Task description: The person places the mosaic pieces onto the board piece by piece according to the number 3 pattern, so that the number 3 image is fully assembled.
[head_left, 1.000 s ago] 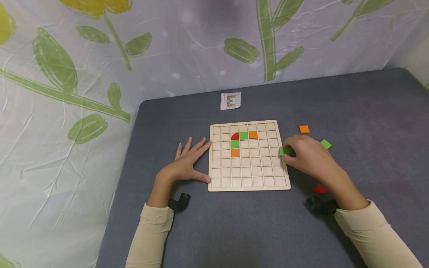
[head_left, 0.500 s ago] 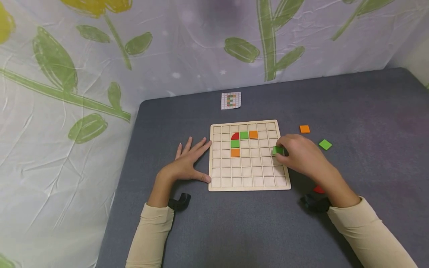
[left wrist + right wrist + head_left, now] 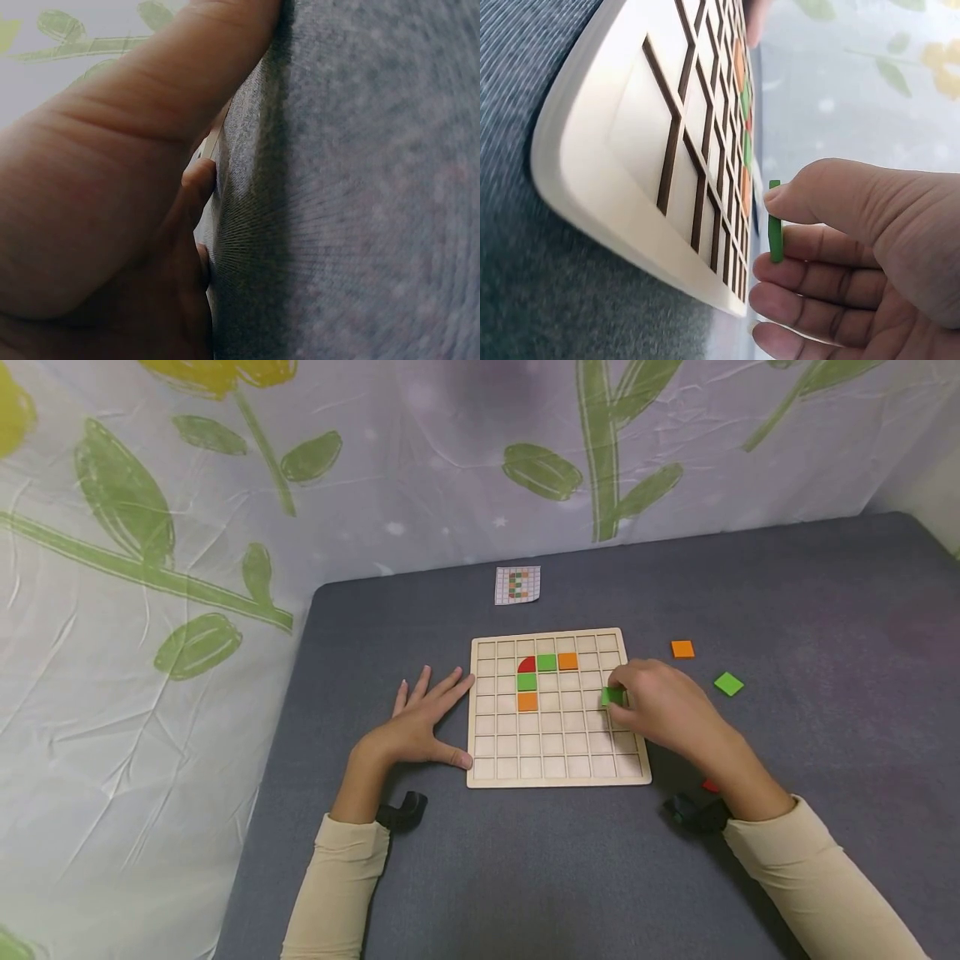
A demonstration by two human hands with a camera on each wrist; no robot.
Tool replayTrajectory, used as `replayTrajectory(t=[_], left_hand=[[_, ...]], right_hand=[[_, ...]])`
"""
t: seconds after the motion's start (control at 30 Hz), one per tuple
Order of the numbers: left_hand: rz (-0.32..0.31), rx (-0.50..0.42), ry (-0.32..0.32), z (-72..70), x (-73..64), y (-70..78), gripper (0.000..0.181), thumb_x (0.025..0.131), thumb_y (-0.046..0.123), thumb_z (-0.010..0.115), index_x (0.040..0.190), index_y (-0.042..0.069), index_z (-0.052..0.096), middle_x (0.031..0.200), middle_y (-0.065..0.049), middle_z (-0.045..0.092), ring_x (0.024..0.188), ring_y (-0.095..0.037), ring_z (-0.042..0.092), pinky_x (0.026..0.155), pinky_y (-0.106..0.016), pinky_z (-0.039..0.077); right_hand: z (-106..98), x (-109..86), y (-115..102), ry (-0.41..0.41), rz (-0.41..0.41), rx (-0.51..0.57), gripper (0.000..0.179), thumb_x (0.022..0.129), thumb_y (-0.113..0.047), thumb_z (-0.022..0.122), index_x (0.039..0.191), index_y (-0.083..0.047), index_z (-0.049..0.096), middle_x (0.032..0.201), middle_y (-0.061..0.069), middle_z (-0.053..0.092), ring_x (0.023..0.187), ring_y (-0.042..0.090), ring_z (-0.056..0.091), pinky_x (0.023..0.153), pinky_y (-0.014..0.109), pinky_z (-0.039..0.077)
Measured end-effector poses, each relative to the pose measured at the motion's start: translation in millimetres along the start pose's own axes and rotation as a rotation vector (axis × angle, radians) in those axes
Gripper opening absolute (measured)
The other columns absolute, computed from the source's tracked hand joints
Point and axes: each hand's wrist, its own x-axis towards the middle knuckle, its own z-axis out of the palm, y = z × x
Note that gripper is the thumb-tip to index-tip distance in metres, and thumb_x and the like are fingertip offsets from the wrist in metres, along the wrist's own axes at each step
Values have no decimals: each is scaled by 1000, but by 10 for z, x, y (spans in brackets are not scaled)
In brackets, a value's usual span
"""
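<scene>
A wooden grid board (image 3: 553, 768) lies on the dark table. In its upper left part sit a red quarter-round tile (image 3: 528, 665), green tiles (image 3: 547, 662) and orange tiles (image 3: 567, 661). My right hand (image 3: 667, 702) pinches a green square tile (image 3: 775, 221) between thumb and fingers, raised over the board's right columns. The right wrist view shows that tile edge-on, apart from the grid. My left hand (image 3: 412, 727) lies spread at the board's left edge, thumb and fingertips right at the rim. Its thumb (image 3: 135, 112) fills much of the left wrist view.
A small printed pattern card (image 3: 517, 585) lies behind the board. To the right are a loose orange tile (image 3: 682, 649), a green tile (image 3: 728, 684) and a red tile (image 3: 710, 785), partly hidden by the right wrist. A flowered curtain (image 3: 420, 468) borders the table's back and left.
My right hand has moved left with the green tile, from the board's right edge to over its right columns. The left hand stays put.
</scene>
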Motion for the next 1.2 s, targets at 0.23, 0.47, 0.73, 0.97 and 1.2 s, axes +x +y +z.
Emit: replayTrajectory(t=[0.23,0.47,0.73,0.97,1.2], left_hand=[[-3,1,2,-3,-1,7,126,64,60,88,163,31,14,168,4,7,150,-29,-18,114,-55,-17],[0,2,0,-11,-9,12,126,65,59,89,163,31,15,168,3,7,150,-29,-18,114,-55,-17],[5,1,-4,-20,-16,20,126,65,59,88,163,31,14,168,3,7,150,-30,-18,114,-55,-17],[-1,2,-5,-18,-14,13,126,65,59,88,163,30,14,168,3,7,150,-30,-18,114,-55,-17],[11,0,-3,-24,-14,19,125,65,59,88,163,30,15,168,3,7,150,-30,-17,114,-56,-17]], right_hand=[[27,49,-46,0,-12,3,7,82,-6,74,87,-3,70,86,8,66,76,24,56,65,42,48],[46,109,-87,-11,-19,15,7,81,-6,73,85,-5,68,82,5,64,75,23,55,64,42,47],[105,175,-143,-35,-23,-18,8,82,-6,74,81,-6,66,75,3,59,70,21,52,61,38,45],[145,221,-184,-31,-49,-7,8,82,-6,76,82,-6,67,76,3,62,71,21,55,63,39,47],[201,267,-227,-52,-40,-5,12,82,-8,75,77,-9,64,72,0,56,69,20,50,60,35,43]])
